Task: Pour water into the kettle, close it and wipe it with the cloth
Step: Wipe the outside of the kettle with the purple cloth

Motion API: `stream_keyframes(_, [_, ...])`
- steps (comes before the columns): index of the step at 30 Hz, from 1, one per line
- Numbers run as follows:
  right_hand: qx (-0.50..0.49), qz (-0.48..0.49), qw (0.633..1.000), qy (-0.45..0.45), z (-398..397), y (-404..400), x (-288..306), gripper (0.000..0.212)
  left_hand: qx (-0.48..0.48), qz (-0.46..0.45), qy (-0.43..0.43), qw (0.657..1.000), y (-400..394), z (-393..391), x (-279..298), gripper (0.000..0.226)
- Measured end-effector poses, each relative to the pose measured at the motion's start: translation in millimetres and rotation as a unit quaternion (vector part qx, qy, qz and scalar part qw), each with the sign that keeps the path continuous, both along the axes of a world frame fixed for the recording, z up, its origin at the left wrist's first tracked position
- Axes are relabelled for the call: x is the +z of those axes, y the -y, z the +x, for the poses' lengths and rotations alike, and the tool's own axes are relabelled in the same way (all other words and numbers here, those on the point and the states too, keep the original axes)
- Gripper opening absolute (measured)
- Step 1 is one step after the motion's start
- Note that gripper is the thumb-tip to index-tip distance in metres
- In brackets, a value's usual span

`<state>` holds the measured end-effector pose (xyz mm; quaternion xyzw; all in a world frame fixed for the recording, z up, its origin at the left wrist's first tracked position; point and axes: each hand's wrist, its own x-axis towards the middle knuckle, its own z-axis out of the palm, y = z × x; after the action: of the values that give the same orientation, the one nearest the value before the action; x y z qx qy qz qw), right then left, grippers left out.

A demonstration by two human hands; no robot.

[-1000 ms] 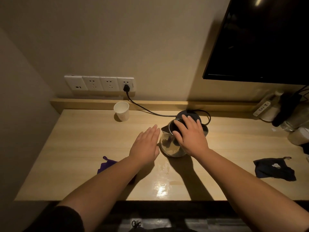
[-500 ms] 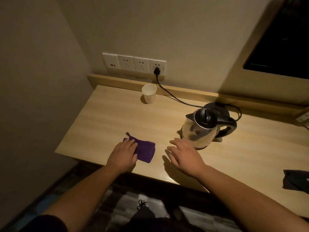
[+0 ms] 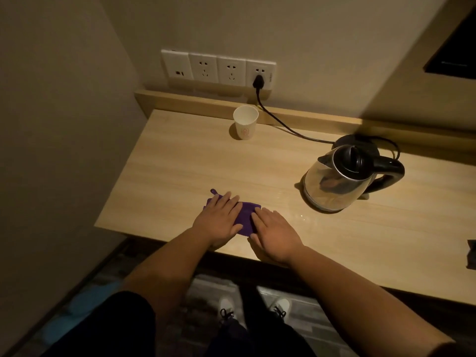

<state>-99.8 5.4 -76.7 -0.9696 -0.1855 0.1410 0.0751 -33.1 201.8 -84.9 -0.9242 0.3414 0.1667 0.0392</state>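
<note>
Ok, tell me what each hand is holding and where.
Nothing is lifted. Left hand and right hand lie flat on the purple cloth, one at each end, no closed grip.

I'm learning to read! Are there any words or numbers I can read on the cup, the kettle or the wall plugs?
Paper cup: a faint reddish mark, too blurred to read.
Kettle: no text visible.
Wall sockets: no readable words or numbers.

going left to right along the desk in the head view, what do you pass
left hand on the purple cloth → paper cup → right hand → kettle → dark cloth at the right edge
</note>
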Motion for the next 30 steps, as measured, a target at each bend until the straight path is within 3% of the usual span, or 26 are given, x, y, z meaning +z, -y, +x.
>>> stream_keyframes(4, [-0.036, 0.012, 0.999, -0.004, 2.5, -13.8, -12.3, 0.061, -0.02, -0.029, -0.022, 0.999, -6.8, 5.0, -17.2, 0.069])
stream_keyframes(13, [-0.022, -0.01, 1.0, 0.016, -13.5, -17.8, -26.6, 0.057, -0.058, -0.06, 0.033, 0.996, -17.8, -8.7, -30.3, 0.071])
stream_keyframes(17, [-0.019, -0.018, 1.0, 0.0, -26.8, -21.5, -27.5, 0.058, -0.088, -0.045, 0.069, 0.993, -17.7, -22.8, -29.8, 0.051])
stream_keyframes(22, [-0.038, -0.029, 0.998, -0.047, -35.6, -18.7, -14.4, 0.062, -0.091, -0.044, 0.029, 0.994, -10.5, -28.5, -17.9, 0.037])
stream_keyframes(25, [-0.11, 0.005, 0.994, -0.008, -37.9, -3.0, 4.9, 0.055, -0.051, -0.083, 0.001, 0.995, -4.8, -26.2, -7.5, 0.038])
stream_keyframes(27, [-0.217, 0.016, 0.976, 0.03, -39.2, 17.0, 19.4, 0.049, 0.001, -0.129, -0.01, 0.992, 1.8, -21.8, 4.7, 0.037])
stream_keyframes(30, [-0.434, 0.048, 0.897, 0.064, -36.9, 57.1, 44.4, 0.039, 0.063, -0.2, -0.014, 0.978, 18.4, -9.6, 26.7, 0.038])
